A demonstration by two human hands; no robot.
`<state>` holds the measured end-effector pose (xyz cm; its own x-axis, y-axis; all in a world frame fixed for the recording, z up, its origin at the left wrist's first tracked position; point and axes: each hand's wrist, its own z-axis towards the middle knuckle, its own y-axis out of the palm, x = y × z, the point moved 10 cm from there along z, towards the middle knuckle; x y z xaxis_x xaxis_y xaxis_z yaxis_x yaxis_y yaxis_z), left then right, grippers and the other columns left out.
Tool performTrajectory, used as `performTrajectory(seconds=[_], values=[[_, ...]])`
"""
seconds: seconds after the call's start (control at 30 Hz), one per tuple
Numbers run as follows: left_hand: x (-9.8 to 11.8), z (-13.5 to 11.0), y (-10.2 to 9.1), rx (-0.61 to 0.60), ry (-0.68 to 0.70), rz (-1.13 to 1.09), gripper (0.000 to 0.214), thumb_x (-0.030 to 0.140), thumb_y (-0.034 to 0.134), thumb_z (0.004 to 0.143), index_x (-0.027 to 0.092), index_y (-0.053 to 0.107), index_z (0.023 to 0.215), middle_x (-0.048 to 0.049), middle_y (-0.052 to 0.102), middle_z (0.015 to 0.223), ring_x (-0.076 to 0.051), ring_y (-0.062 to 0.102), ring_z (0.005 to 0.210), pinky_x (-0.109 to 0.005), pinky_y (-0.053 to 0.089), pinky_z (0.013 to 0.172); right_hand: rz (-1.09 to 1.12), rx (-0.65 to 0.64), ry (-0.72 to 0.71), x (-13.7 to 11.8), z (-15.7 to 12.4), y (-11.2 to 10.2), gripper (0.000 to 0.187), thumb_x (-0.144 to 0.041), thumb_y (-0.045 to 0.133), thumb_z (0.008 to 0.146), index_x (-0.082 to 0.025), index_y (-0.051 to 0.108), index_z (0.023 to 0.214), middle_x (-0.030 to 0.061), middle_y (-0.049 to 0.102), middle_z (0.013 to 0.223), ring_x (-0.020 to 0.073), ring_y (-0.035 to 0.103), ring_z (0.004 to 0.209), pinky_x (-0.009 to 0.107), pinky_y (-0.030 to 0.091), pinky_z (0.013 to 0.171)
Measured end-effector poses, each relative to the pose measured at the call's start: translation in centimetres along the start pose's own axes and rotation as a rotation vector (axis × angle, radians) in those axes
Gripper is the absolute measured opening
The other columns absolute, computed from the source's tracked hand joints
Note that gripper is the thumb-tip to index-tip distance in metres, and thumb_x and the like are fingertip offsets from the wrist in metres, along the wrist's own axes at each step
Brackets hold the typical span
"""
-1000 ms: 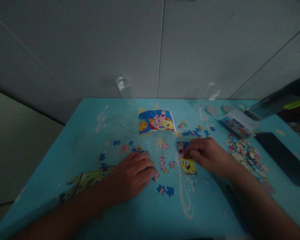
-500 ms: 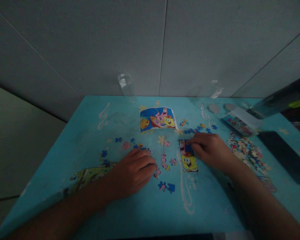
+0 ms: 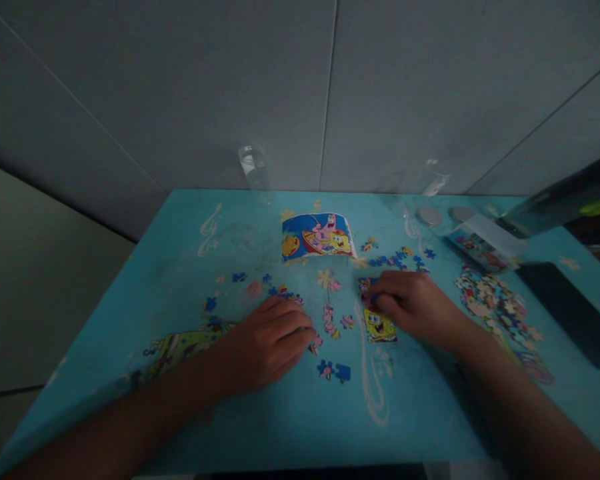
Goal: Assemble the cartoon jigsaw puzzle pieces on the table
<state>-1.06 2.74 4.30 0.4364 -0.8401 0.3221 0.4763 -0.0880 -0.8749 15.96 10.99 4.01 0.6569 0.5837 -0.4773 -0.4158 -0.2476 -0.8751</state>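
Observation:
A small joined jigsaw section with a yellow cartoon face lies right of centre. My right hand is closed over its upper part, thumb and index finger bent together with their tips on the section. Whether a loose piece is under these tips is hidden. My left hand rests palm down on the table, fingers loosely bent and side by side, with no visible hold. A loose pink piece lies at its fingertips. Between the hands are more pink pieces, and nearer me two blue pieces.
Behind the hands stands a curved picture card. A larger yellow jigsaw section lies partly under my left forearm. On the right are a piece pile, a dark flat case and a clear box. A clear cylinder stands behind.
My right fingertips have moved left and slightly toward me across the top of the joined section, and the index finger is more bent. My left hand has stayed in place.

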Motion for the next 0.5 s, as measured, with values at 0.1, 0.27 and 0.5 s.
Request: performTrajectory(seconds=[0.1,0.27,0.5], values=[[-0.2,0.1,-0.7,0.033,-0.005,0.015,0.018,0.013,0.056,0.097,0.013,0.065,0.113,-0.0087,0.068,0.108,-0.022,0.058,0.105,-0.04,0.049,0.095,0.047,0.008,-0.031,-0.4,0.0,0.0,0.025,-0.016,0.051,0.093,-0.022,0.075,0.094,0.0006,0.073,0.085,0.0156,0.067,0.077,0.031,0.049,0.073],[-0.9,0.0,-1.0,0.051,-0.035,0.086,0.018,0.013,0.055,0.098,0.014,0.066,0.113,-0.0087,0.067,0.11,-0.022,0.058,0.106,-0.042,0.049,0.098,0.031,0.087,0.017,0.3,-0.1,-0.8,0.026,-0.014,0.05,0.091,-0.022,0.074,0.094,0.0012,0.073,0.086,0.0158,0.067,0.076,0.032,0.05,0.073],[-0.6,0.0,0.4,-0.036,-0.006,0.123,0.023,0.029,0.059,0.099,0.017,0.065,0.119,-0.0067,0.068,0.113,-0.024,0.058,0.11,-0.049,0.044,0.105,-0.029,0.065,0.015,0.4,-0.1,-0.5,0.026,-0.016,0.05,0.092,-0.023,0.074,0.096,0.0025,0.073,0.09,0.0176,0.068,0.079,0.035,0.051,0.075]])
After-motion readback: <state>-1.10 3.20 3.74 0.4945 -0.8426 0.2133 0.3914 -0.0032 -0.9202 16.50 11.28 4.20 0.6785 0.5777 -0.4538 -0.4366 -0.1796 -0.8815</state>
